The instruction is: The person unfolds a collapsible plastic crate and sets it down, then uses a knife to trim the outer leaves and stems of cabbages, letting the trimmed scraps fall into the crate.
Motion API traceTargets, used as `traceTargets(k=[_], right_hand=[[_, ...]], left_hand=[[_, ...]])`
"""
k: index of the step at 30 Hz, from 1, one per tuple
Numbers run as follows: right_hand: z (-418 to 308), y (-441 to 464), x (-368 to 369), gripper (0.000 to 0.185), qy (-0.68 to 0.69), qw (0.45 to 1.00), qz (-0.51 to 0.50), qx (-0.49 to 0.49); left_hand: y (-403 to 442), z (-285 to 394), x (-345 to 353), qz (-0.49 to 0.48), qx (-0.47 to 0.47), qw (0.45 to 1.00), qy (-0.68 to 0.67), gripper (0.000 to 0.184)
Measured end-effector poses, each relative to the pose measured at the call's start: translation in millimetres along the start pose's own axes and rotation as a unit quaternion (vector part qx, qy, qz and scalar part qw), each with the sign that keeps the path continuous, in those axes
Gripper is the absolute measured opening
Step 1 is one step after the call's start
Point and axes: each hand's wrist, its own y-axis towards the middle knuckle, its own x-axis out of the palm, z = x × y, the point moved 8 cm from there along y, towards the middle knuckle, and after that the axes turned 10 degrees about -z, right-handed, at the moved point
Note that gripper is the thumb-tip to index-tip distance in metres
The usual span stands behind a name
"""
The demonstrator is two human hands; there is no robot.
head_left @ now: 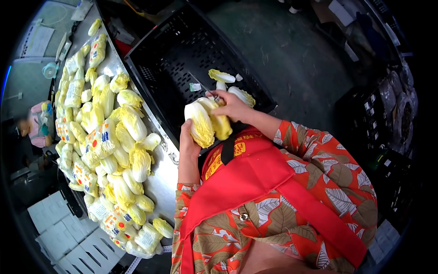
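My left hand (188,136) is closed around a small napa cabbage (198,119), held in front of my apron at the near end of a black crate. My right hand (229,106) is closed on a knife (200,83), whose thin blade points away over the crate. Beside the cabbage, under my right hand, is a yellow leafy piece (222,127), blurred; whether it is still joined to the cabbage I cannot tell.
The black crate (246,64) holds some loose leaves (221,76) and a small wrapper scrap (195,86). To the left, a metal table (160,172) bears many cabbages, some bagged. A person (40,123) is across it. More black crates (365,119) stand at right.
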Motion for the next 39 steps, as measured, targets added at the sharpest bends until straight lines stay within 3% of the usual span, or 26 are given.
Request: traceTargets(k=[1, 2, 5, 7, 9, 13, 15, 17, 18, 19, 20, 21, 23, 24, 27, 32, 35, 38, 39], right_hand=[[-2, -2, 11, 0.065, 0.054, 0.998, -0.016, 0.021], [-3, -6, 20, 0.071, 0.083, 0.992, -0.049, 0.085], [-11, -9, 23, 0.072, 0.067, 0.993, -0.046, 0.09], [-9, -5, 19, 0.072, 0.057, 0.995, -0.046, 0.068], [-8, -3, 13, 0.073, 0.031, 0.998, -0.024, 0.056], [-20, 0, 13, 0.057, -0.079, 0.997, -0.021, 0.002], [-20, 4, 13, 0.055, -0.065, 0.998, -0.02, -0.009], [-32, 6, 12, 0.051, -0.109, 0.993, -0.045, -0.002], [-32, 9, 1, 0.049, -0.136, 0.99, -0.009, -0.028], [-26, 9, -9, 0.049, -0.093, 0.995, 0.017, 0.024], [-19, 10, -16, 0.049, -0.057, 0.997, 0.037, 0.036], [-11, 11, -21, 0.05, -0.022, 0.997, 0.056, 0.048], [-5, 13, -4, 0.055, 0.079, 0.996, 0.023, 0.045], [-15, 12, 6, 0.065, -0.005, 0.998, 0.007, 0.056], [-22, 11, 29, 0.076, -0.146, 0.989, -0.037, 0.012], [-3, 11, 26, 0.078, -0.1, 0.992, -0.078, 0.01], [-7, 6, 26, 0.078, -0.045, 0.995, -0.077, 0.046], [1, 6, 25, 0.074, -0.008, 0.997, -0.08, 0.005], [-6, 3, 26, 0.075, -0.02, 0.996, -0.079, 0.045]], left_hand=[[0, -3, 3, 0.018, -0.021, 0.997, -0.077, 0.046], [2, -5, 4, 0.026, -0.035, 0.998, -0.05, 0.049], [7, -7, 3, 0.027, 0.01, 0.999, -0.027, 0.05], [13, 5, 3, -0.006, 0.102, 0.99, 0.101, 0.045], [8, 15, -1, 0.033, 0.134, 0.968, 0.212, 0.042], [4, 22, 1, 0.013, 0.131, 0.97, 0.203, 0.046], [2, 20, 8, 0.003, 0.091, 0.916, 0.391, 0.052], [3, 16, -1, -0.02, 0.077, 0.937, 0.34, 0.057], [4, -1, -13, -0.08, 0.02, 0.986, 0.144, 0.056], [4, -14, -12, -0.135, -0.038, 0.988, -0.058, 0.056], [4, -8, 1, -0.238, 0.01, 0.964, -0.116, 0.055], [6, -7, 8, -0.237, 0.01, 0.964, -0.117, 0.055], [8, 2, -1, -0.066, 0.06, 0.995, -0.033, 0.056], [9, 0, -5, -0.05, 0.043, 0.997, -0.037, 0.055], [8, 2, 2, -0.055, 0.073, 0.996, 0.004, 0.053], [9, 2, -2, -0.056, 0.083, 0.993, 0.063, 0.051], [8, 6, -1, 0.004, 0.103, 0.982, 0.157, 0.045], [7, 6, -2, 0.005, 0.133, 0.976, 0.174, 0.053], [6, 6, 1, 0.001, 0.123, 0.98, 0.154, 0.055]])
